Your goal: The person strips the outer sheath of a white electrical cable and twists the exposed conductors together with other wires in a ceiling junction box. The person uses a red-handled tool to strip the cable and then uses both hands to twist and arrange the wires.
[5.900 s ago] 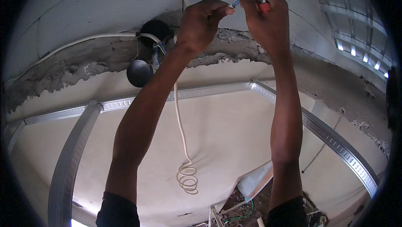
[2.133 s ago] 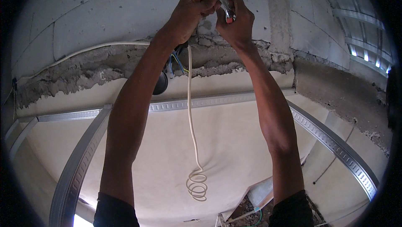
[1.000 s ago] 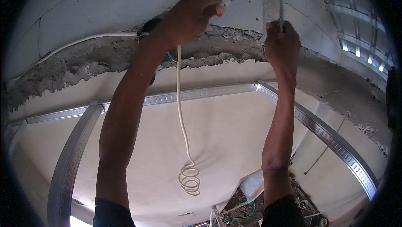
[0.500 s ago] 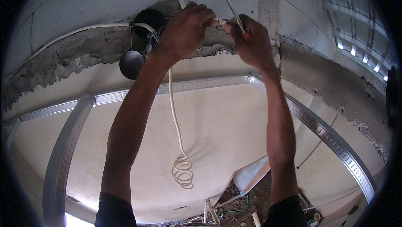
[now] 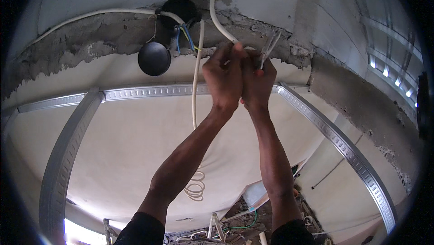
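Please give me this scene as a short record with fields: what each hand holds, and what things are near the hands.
left hand: grips the end of a white cable that comes down from above
right hand: pressed against the left hand, holds a thin metal tool, tip pointing up
near: black round box with coloured wires; black round cover; hanging white cable with coiled end
frame: metal ceiling profiles

Pale plaster wall [image 5: 135, 154], metal framing tracks [image 5: 343, 141], rubble floor [image 5: 253, 227]

Both hands [image 5: 242, 80] meet right of the round box [image 5: 180, 12], seemingly below it.
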`<state>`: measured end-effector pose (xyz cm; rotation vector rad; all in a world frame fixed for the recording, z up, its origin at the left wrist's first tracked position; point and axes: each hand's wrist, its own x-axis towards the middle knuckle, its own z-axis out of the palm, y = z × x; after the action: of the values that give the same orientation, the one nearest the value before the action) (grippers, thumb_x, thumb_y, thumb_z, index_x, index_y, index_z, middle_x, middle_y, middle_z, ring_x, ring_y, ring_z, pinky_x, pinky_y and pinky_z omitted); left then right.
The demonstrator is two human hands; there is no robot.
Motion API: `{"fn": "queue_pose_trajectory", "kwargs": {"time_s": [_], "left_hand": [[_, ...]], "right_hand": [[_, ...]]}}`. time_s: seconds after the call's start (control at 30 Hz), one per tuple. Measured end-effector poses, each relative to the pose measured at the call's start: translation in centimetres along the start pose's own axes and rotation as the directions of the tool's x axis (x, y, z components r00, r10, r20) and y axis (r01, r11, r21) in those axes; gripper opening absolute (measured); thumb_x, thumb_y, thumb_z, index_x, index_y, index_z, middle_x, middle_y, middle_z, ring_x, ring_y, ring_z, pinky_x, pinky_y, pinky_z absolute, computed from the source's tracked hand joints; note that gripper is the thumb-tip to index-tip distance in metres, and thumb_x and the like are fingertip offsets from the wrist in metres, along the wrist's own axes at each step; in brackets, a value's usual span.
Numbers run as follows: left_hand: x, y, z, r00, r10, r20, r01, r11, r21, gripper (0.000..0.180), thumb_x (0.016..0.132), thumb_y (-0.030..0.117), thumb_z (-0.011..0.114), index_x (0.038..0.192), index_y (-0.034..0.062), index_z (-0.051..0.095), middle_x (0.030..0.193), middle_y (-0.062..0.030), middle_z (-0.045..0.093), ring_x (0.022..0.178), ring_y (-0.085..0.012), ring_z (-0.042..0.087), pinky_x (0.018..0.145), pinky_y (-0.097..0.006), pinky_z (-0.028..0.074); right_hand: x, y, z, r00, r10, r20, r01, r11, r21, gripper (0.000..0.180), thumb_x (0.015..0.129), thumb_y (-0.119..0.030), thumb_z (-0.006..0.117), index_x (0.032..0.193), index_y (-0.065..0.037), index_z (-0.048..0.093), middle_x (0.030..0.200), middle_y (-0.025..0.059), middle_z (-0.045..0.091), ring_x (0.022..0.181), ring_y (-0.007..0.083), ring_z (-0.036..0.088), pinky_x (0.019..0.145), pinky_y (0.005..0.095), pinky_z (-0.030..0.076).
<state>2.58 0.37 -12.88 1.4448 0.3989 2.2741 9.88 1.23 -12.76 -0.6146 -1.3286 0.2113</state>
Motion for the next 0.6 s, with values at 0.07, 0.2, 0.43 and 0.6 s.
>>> {"fn": "queue_pose_trajectory", "kwargs": {"time_s": [0.07,0.2,0.43,0.6], "left_hand": [[0.6,0.0,0.3,0.996,-0.079,0.034,0.081,0.994,-0.078,0.026,0.096,0.019,0.06,0.083,-0.0041,0.063,0.077,-0.0074,0.065,0.064,-0.0112,0.058,0.057,-0.025,0.046],[0.4,1.4,0.6,0.972,-0.231,0.046,0.232,0.902,-0.365,0.026,0.098,0.02,0.056,0.086,-0.0023,0.061,0.074,-0.005,0.063,0.064,-0.0083,0.058,0.056,-0.024,0.046],[-0.3,1.1,1.0,0.978,-0.129,-0.166,0.079,0.958,-0.276,0.027,0.1,0.02,0.051,0.086,-0.0018,0.057,0.065,-0.0051,0.057,0.059,-0.0111,0.056,0.051,-0.029,0.04],[-0.6,2.1,0.1,0.957,0.194,-0.218,-0.133,0.955,0.266,0.021,0.098,0.012,0.049,0.086,-0.0047,0.054,0.061,-0.0168,0.056,0.051,-0.0264,0.057,0.049,-0.036,0.04]], "right_hand": [[0.0,-0.3,-0.3,0.998,-0.018,0.062,0.02,0.999,-0.035,0.012,0.092,-0.009,0.056,0.092,0.001,0.062,0.084,0.0149,0.068,0.079,0.0225,0.067,0.071,0.0348,0.05],[-0.3,-1.0,-2.2,0.967,-0.215,0.135,0.226,0.971,-0.073,0.013,0.094,-0.01,0.057,0.099,0.001,0.062,0.089,0.015,0.068,0.082,0.0225,0.068,0.073,0.0349,0.051],[2.5,-4.0,-6.4,0.854,-0.447,0.268,0.519,0.684,-0.513,0.019,0.095,-0.019,0.059,0.103,-0.001,0.059,0.086,0.0184,0.065,0.079,0.036,0.065,0.07,0.0438,0.049],[4.2,-5.9,-5.5,0.82,-0.195,0.539,0.541,0.573,-0.616,0.025,0.09,-0.021,0.066,0.101,0.0,0.058,0.087,0.0201,0.065,0.082,0.0376,0.065,0.072,0.0456,0.05]]}}
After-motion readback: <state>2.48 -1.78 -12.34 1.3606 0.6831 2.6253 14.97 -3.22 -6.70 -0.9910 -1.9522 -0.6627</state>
